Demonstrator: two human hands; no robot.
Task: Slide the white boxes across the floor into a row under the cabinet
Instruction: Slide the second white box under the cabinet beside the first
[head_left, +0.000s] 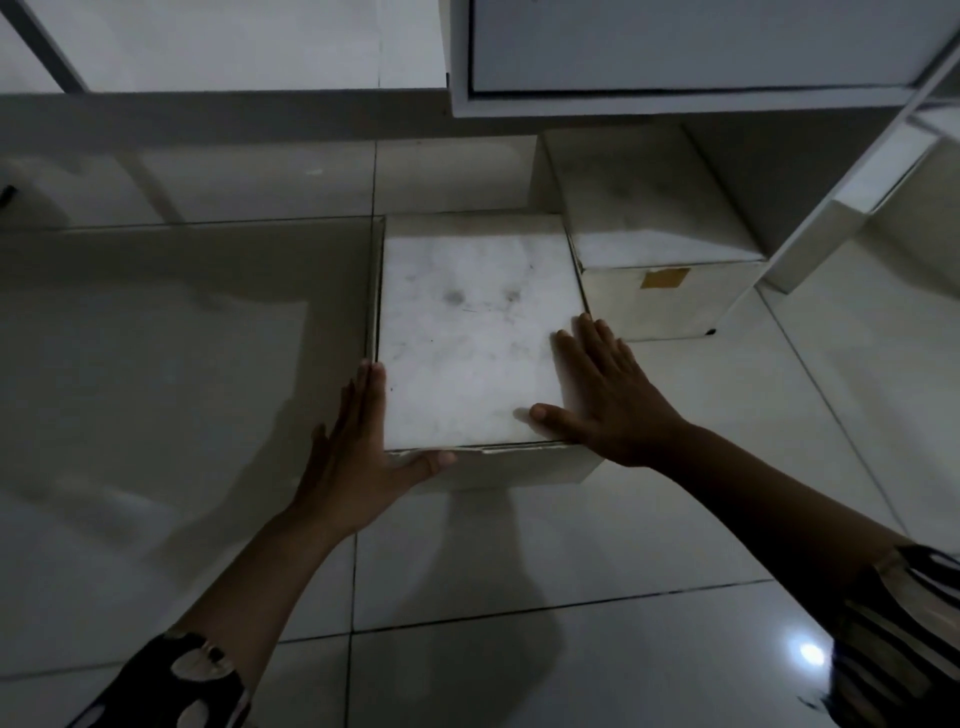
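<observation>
Here the left hand (358, 457) and right hand (602, 395), fingers straight and flat on the near white box (467, 338), should push evenly, low, keeping it square beside the second box (649, 228) under the cabinet (675, 52).

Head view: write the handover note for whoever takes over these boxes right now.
Left hand: open, fingers straight along the left side of the near white box, thumb on its front edge.
Right hand: open, flat on that box's top at the near right corner.
Second white box, with a tan tape patch on its front: on the floor to the right, further back, partly under the cabinet.
Done: the second box looks placed.
Left: push the near box back until it lines up beside the second one, under the cabinet.
</observation>
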